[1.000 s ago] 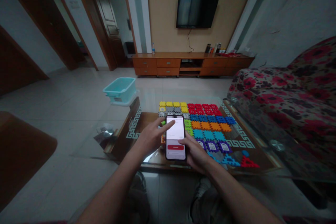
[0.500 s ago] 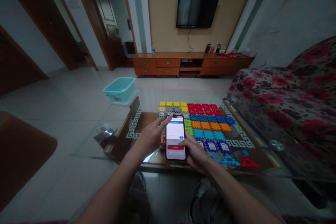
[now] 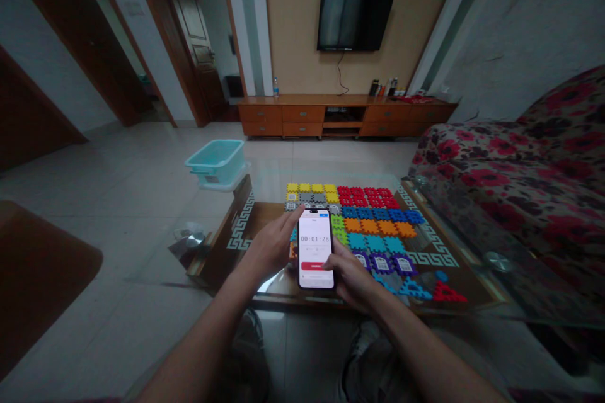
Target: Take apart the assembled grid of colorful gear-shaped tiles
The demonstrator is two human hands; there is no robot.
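Note:
A smartphone [image 3: 316, 249] is held upright over the near side of the glass table, its lit screen facing me and reading 00:01:28. My right hand [image 3: 352, 274] grips its right edge, with the thumb over the red button low on the screen. Along the phone's left edge lies my left hand [image 3: 269, 242], fingers pressed together and tips near the upper left corner; its far fingers are hidden. Behind the phone, rows of toothed plastic tiles lie sorted by colour, among them red tiles [image 3: 366, 196], orange tiles [image 3: 378, 227] and purple tiles [image 3: 380, 262].
The glass coffee table [image 3: 222, 264] has a patterned border. A turquoise plastic bin [image 3: 217, 162] sits at its far left corner. A flowered sofa [image 3: 510, 138] stands on the right. At the back are a wooden TV cabinet [image 3: 302, 114] and a wall television [image 3: 355, 22].
The phone screen has switched from a page with a blue bar to a timer display. My left fingertips have drawn back from the screen's top to its left edge.

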